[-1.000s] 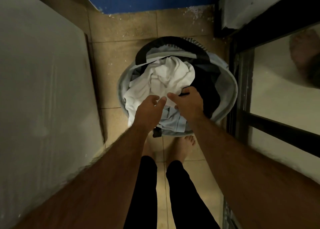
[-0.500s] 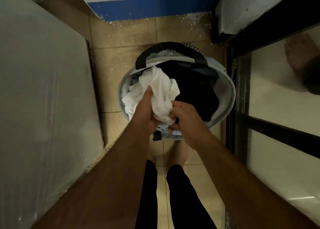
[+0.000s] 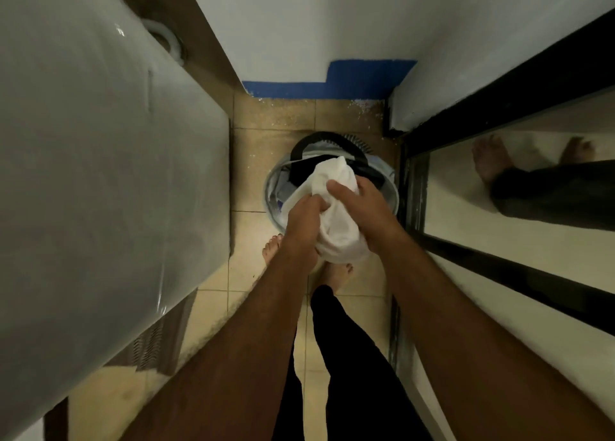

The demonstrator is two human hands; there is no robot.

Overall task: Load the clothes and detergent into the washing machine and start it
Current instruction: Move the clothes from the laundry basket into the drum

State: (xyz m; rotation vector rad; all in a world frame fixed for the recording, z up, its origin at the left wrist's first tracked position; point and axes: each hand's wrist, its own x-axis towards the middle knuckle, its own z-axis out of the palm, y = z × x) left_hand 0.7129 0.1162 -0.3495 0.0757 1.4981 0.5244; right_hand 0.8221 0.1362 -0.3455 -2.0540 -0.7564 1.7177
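Observation:
A bunched white garment (image 3: 337,221) hangs above the round laundry basket (image 3: 394,196), which stands on the tiled floor ahead of my feet. My left hand (image 3: 304,222) grips the cloth from the left. My right hand (image 3: 364,209) clasps it from the right and top. Dark and pale clothes (image 3: 301,174) still lie inside the basket under its black handle (image 3: 327,137). The washing machine (image 3: 100,174), a large white body with a closed flat top, fills the left side. No detergent is in sight.
A narrow tiled passage runs between the machine and a black-framed glass door (image 3: 519,227) on the right, which mirrors my legs. A white wall with a blue base strip (image 3: 326,86) closes the far end. A hose fitting (image 3: 166,41) sits behind the machine.
Both hands gathered the white garment and lifted it up out of the basket. My head rose, so the basket looks smaller and more of the machine top shows.

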